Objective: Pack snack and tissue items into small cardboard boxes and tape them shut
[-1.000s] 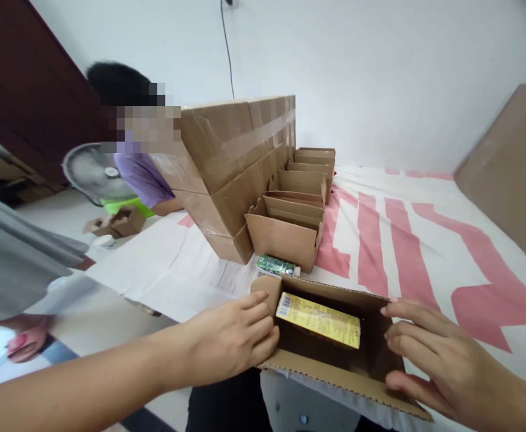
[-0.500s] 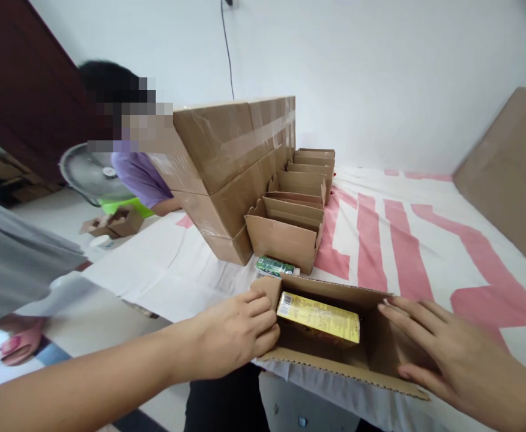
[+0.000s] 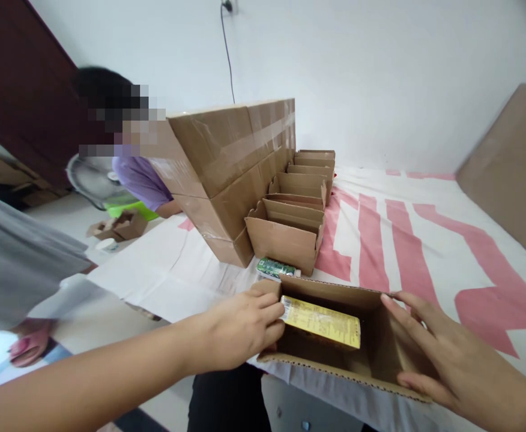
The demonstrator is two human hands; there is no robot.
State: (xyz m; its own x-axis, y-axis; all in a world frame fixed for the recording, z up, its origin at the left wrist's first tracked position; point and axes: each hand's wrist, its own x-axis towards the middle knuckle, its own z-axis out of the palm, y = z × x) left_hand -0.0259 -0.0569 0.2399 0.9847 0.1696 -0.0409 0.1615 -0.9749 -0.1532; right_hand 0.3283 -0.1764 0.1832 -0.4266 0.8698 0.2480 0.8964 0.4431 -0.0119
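An open cardboard box (image 3: 330,375) lies at the table's near edge, its top uncovered. Inside it, towards the left end, is a yellow printed carton (image 3: 321,321). My left hand (image 3: 249,327) is closed over the box's left end wall, fingers curled inward near the carton's barcode end. At the opposite end, my right hand (image 3: 443,354) has its fingers spread against the right wall, index finger by the far corner and thumb by the near side. Just behind the box lies a small green and white pack (image 3: 277,268).
Several open cardboard boxes (image 3: 283,234) stand in a row behind, beside a stack of taped cartons (image 3: 227,156). A person in a purple sleeve (image 3: 141,183) is beyond the stack. A pink-and-white cloth (image 3: 407,252) covers the table; a large cardboard panel (image 3: 515,174) stands right.
My left hand has shifted slightly right, its fingers further over the end wall towards the carton. The right hand's fingers have lifted and arched a little. The box stays nearly in place.
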